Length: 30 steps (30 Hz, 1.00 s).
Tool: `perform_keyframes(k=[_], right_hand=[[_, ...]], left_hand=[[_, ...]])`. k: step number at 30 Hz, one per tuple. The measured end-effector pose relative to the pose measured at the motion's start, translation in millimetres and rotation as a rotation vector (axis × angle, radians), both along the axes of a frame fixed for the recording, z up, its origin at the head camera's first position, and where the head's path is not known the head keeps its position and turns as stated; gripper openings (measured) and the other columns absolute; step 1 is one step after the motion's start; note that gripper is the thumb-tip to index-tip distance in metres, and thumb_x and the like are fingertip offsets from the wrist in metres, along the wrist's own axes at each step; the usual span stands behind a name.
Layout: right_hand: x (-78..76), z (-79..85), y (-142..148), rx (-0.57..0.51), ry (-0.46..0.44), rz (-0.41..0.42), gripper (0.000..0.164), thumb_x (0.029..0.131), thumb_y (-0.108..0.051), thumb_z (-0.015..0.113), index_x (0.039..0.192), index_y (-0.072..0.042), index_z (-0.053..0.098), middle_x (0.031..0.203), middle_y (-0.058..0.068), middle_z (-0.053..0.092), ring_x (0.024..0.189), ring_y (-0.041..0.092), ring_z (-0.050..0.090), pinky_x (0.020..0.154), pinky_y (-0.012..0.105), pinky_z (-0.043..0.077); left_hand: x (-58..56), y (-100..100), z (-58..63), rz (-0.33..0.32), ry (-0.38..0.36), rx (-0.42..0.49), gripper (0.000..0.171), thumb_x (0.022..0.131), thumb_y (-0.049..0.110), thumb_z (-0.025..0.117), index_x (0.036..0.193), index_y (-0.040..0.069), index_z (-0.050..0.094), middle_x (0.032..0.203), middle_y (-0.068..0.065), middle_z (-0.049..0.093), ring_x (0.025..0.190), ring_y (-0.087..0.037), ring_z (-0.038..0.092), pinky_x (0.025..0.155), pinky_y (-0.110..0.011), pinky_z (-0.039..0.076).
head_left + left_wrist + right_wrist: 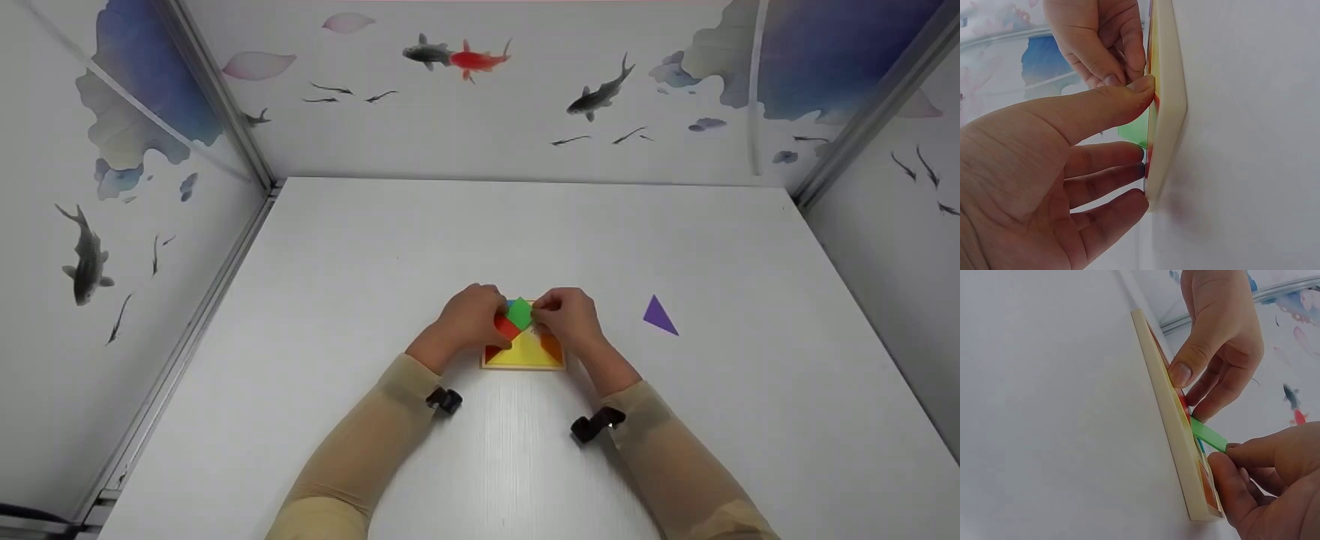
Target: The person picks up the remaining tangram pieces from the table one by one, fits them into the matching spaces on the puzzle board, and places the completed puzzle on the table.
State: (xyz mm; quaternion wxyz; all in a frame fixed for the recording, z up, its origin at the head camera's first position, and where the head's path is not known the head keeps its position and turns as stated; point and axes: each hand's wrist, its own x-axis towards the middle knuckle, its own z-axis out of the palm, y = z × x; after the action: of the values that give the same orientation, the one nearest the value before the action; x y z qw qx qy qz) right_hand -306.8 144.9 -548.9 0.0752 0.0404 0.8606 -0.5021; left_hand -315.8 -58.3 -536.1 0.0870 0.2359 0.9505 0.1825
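Note:
A shallow tangram tray (pixel 523 368) with a pale rim lies on the table between the two hands. My right hand (pixel 571 321) pinches a green tangram piece (pixel 1209 433) by one end between thumb and finger; the piece slants up out of the tray. On the tray's left side, my left hand (pixel 471 315) rests its thumb and fairly straight fingertips, touching a red piece (pixel 507 327). Yellow pieces (pixel 525 351) and an orange piece (pixel 553 348) lie in the near part of the tray. Some blue shows at the far edge, mostly hidden by the hands.
A purple triangle (pixel 659 316) lies on the white table (pixel 525 240), to the right of the tray. Printed panels with fish (pixel 480 60) wall the table at the back and both sides. Each wrist carries a small black camera (pixel 598 424).

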Motion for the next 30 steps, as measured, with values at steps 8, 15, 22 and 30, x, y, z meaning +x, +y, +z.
perform_keyframes(k=[8, 15, 22, 30], right_hand=[[-0.2, 1.3, 0.7, 0.044, -0.001, 0.017, 0.007, 0.099, -0.008, 0.073, 0.103, -0.005, 0.077, 0.105, 0.012, 0.073, 0.089, 0.022, 0.068, 0.079, 0.026, 0.06], [-1.4, 1.7, 0.9, 0.1, -0.018, 0.03, 0.008, 0.099, -0.008, 0.073, 0.106, -0.006, 0.077, 0.109, 0.013, 0.072, 0.093, 0.024, 0.066, 0.084, 0.029, 0.061], [-0.9, 2.1, 0.8, 0.118, 0.0, 0.046, 0.01, 0.099, -0.007, 0.073, 0.107, -0.005, 0.078, 0.109, 0.013, 0.073, 0.095, 0.025, 0.065, 0.085, 0.03, 0.059], [-0.5, 1.9, 0.7, 0.154, 0.006, 0.052, 0.014, 0.099, -0.009, 0.072, 0.11, -0.004, 0.078, 0.111, 0.014, 0.073, 0.098, 0.026, 0.063, 0.088, 0.034, 0.059]], left_hand=[[0.2, -0.6, -1.0, -0.013, 0.011, -0.009, 0.054, 0.081, 0.036, 0.091, 0.125, 0.009, 0.075, 0.113, -0.005, 0.07, 0.105, -0.022, 0.059, 0.097, -0.035, 0.055], [-0.2, -0.4, -1.1, -0.021, 0.011, -0.008, 0.06, 0.082, 0.036, 0.09, 0.134, 0.012, 0.073, 0.12, -0.005, 0.071, 0.109, -0.024, 0.06, 0.101, -0.037, 0.055], [0.1, 0.0, 0.8, -0.028, 0.015, -0.022, 0.057, 0.083, 0.035, 0.09, 0.134, 0.015, 0.075, 0.122, -0.005, 0.071, 0.111, -0.024, 0.06, 0.1, -0.036, 0.055], [1.7, 0.1, 4.5, -0.029, -0.005, -0.025, 0.052, 0.084, 0.034, 0.089, 0.131, 0.016, 0.077, 0.121, -0.005, 0.07, 0.112, -0.025, 0.06, 0.099, -0.037, 0.055]])
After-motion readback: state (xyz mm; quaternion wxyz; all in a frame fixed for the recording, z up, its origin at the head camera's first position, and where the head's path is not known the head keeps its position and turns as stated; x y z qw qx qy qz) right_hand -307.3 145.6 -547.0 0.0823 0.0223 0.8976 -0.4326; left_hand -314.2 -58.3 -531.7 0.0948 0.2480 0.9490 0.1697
